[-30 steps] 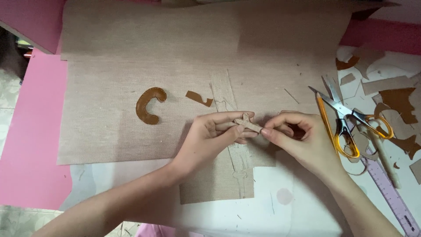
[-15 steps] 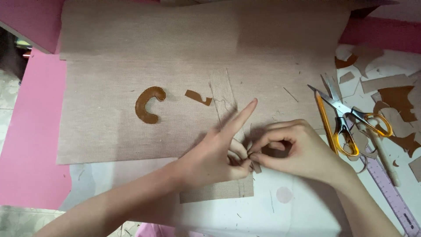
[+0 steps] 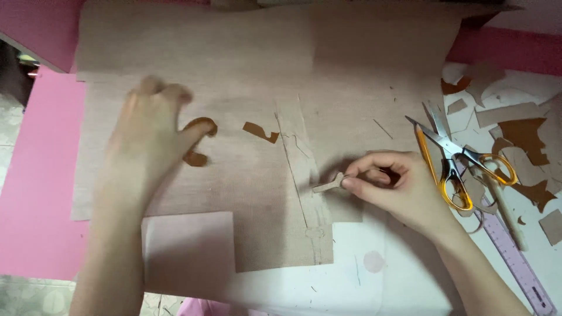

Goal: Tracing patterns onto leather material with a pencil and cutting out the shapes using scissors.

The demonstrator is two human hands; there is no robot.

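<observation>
A small tan strip (image 3: 329, 185) was pinched in the fingers of the right hand (image 3: 398, 187), low over the brown board (image 3: 252, 76). Farther off, a curved brown piece (image 3: 198, 140) was touched by the left hand (image 3: 146, 137), loosely open. That hand was blurred, and half the piece was hidden.

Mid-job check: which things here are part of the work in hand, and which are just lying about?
In hand:
- small tan cardboard piece, pinched by right hand
- curved brown C-shaped cutout, under left hand
- large tan cardboard sheet

Lying about:
- yellow-handled scissors
- purple ruler
- brown paper scraps
- small brown notched cutout
</observation>
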